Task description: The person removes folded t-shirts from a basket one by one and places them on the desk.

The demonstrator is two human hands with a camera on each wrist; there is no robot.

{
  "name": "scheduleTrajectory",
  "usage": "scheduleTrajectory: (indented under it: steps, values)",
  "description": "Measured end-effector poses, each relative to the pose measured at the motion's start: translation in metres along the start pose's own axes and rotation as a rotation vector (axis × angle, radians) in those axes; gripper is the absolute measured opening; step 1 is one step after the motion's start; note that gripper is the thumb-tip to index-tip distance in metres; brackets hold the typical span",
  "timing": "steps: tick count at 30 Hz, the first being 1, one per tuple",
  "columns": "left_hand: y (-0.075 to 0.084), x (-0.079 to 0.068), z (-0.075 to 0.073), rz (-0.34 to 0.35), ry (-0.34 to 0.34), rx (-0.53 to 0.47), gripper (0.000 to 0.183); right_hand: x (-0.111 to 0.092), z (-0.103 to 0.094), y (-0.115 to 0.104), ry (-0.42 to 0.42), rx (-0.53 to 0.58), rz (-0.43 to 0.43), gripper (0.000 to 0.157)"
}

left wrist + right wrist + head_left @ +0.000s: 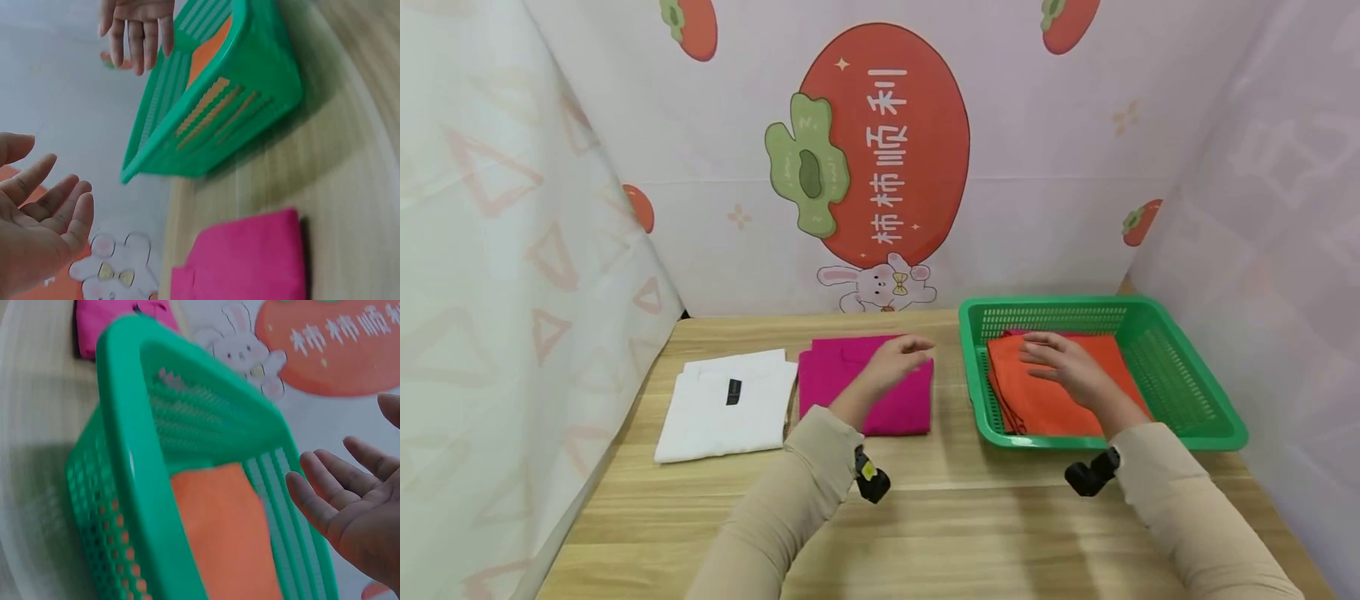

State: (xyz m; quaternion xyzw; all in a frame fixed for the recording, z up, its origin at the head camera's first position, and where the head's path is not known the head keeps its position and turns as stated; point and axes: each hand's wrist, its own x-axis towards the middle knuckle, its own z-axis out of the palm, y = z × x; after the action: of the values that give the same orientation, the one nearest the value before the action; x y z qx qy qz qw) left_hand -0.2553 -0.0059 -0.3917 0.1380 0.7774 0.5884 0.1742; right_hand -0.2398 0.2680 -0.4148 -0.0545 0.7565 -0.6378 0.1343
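Note:
Above the right part of a folded magenta garment (835, 387), my left hand (891, 367) hovers with relaxed fingers and holds nothing. My right hand (1067, 367) is over the green plastic basket (1187, 333), its fingers loosely extended and nothing in them. Inside the basket lies a folded orange garment (1105, 358), with a bit of magenta cloth (1017, 332) showing at its back edge. To the left of the magenta garment, a folded white garment (722, 417) with a black label lies flat on the table. In the right wrist view the palm (369, 519) stands apart from the basket rim.
The wooden table (940, 533) carries the garments and basket. Behind it hangs a white curtain (1037, 167) printed with persimmons and a rabbit, and similar cloth walls close off both sides. The basket stands at the table's right, near the back curtain.

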Motion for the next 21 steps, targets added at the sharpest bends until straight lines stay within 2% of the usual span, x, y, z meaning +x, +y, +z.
scheduleTrajectory:
  steps: [3,9,15,21]
  values:
    - [0.007,-0.001,0.018,-0.014,-0.056,-0.05,0.031,-0.01,-0.019,0.011,0.031,-0.039,0.011,0.063]
    - [-0.018,0.021,0.058,-0.032,-0.119,-0.097,0.028,-0.032,-0.053,0.032,0.09,-0.099,0.055,0.064]
    - [-0.02,0.027,0.09,-0.066,-0.172,-0.152,0.025,-0.041,-0.077,0.046,0.108,-0.239,0.138,0.069]
    - [-0.02,0.031,0.119,-0.113,-0.16,-0.07,0.024,-0.042,-0.091,0.058,0.137,-0.415,0.244,0.068]
